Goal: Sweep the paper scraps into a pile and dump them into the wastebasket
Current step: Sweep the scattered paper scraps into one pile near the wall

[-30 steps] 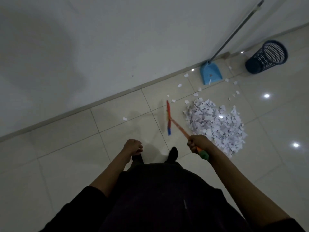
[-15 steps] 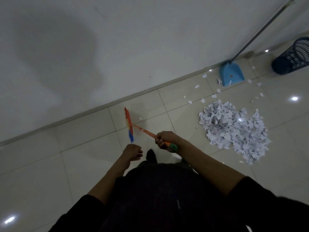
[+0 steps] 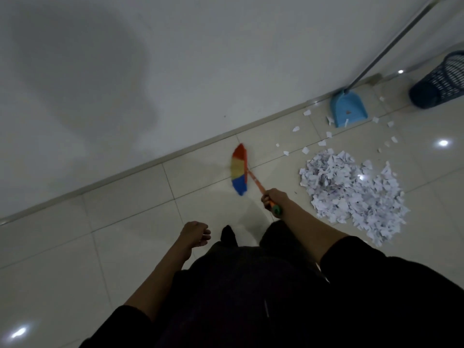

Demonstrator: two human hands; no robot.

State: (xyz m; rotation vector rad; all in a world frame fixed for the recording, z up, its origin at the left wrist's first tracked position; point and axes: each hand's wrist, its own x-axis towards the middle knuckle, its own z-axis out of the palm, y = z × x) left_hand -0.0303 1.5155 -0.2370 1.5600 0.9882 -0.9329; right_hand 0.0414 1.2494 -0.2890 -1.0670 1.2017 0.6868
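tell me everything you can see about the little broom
The broom is a small hand broom with a fan of bristles in red, yellow and blue bands, blurred in the frame. A thin orange handle runs from the fan to a green end cap. The right hand grips the handle near that cap. The head sits over the pale floor tiles near the wall's base, left of the paper pile and apart from it. Whether the bristles touch the floor cannot be told.

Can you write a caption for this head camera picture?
Right hand holds a rainbow broom beside the paper scrap pile.
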